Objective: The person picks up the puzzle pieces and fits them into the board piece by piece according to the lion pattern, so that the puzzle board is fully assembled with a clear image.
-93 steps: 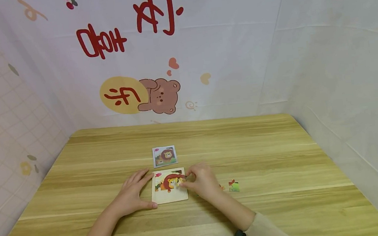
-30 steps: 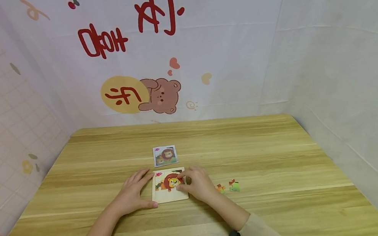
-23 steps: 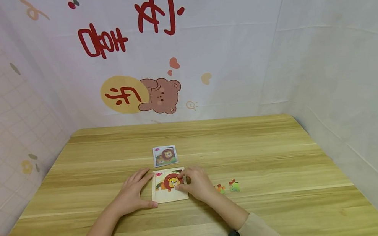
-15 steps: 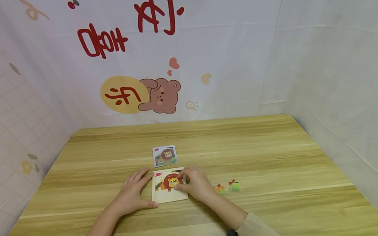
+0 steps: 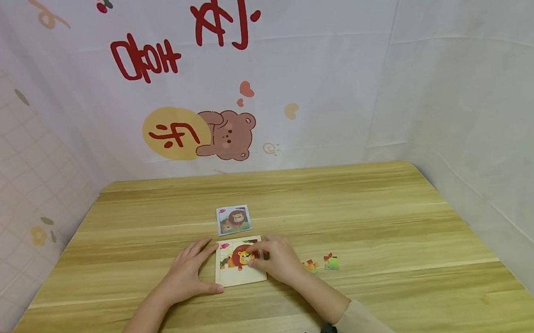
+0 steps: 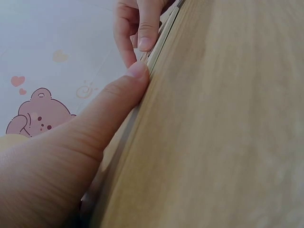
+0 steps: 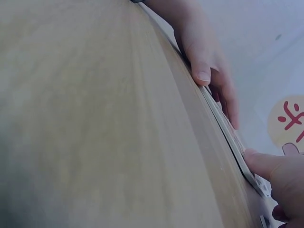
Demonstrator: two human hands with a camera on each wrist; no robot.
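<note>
A shallow square puzzle board [image 5: 240, 278] lies on the table, its upper part filled with pieces picturing a lion and its near part bare. My left hand [image 5: 190, 272] is spread along the board's left side, with thumb and index fingertip at its left corners. Over the right part, my right hand [image 5: 280, 260] keeps thumb and index finger on a puzzle piece [image 5: 253, 255] at the lion's face, one digit at each side. In the right wrist view, the right thumb [image 7: 261, 164] rests low on the board. Fingers partly cover that piece.
A printed card [image 5: 233, 220] with the same lion picture lies just beyond the board. Two loose puzzle pieces are right of my right hand: an orange-and-green one [image 5: 311, 266] and a red-and-green one [image 5: 331, 262]. Printed cloth [image 5: 325, 73] hangs behind the table.
Three seconds ago my right hand held a piece tilted over the board's right side; that piece now lies flat among the others. The right fingers have shifted slightly left. My left hand stays put.
</note>
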